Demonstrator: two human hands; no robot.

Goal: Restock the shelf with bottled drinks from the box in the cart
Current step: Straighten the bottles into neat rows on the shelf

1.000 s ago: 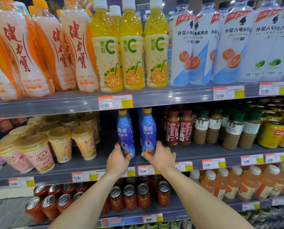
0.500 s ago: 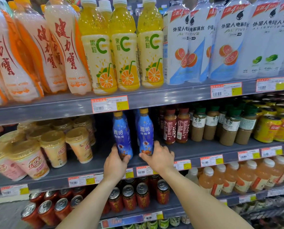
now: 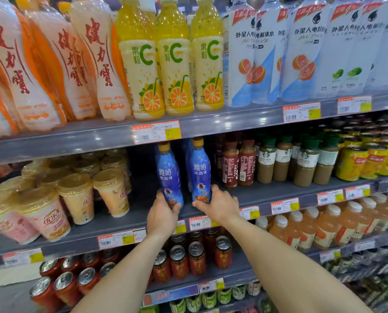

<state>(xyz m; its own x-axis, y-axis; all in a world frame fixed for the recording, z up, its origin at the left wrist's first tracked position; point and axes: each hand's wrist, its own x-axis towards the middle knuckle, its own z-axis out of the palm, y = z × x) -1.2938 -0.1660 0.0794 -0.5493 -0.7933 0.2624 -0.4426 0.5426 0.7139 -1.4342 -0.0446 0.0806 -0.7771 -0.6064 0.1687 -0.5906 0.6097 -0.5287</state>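
Two blue iced-coffee bottles with yellow caps stand at the front of the grey middle shelf (image 3: 278, 190). My left hand (image 3: 162, 213) grips the base of the left blue bottle (image 3: 169, 175), which leans slightly left. My right hand (image 3: 220, 205) wraps the base of the right blue bottle (image 3: 201, 170), which stands upright. More blue bottles show dimly behind them. The box and the cart are out of view.
Milk-tea cups (image 3: 77, 195) fill the shelf to the left, brown coffee bottles (image 3: 238, 163) to the right. Tall orange, yellow and white drink bottles crowd the upper shelf (image 3: 98, 138). Red cans (image 3: 179, 263) and orange juice bottles (image 3: 326, 224) sit below.
Both hands stay on the blue bottles' bases. The camera has moved closer and shifted slightly, and the left bottle leans a little more to the left.
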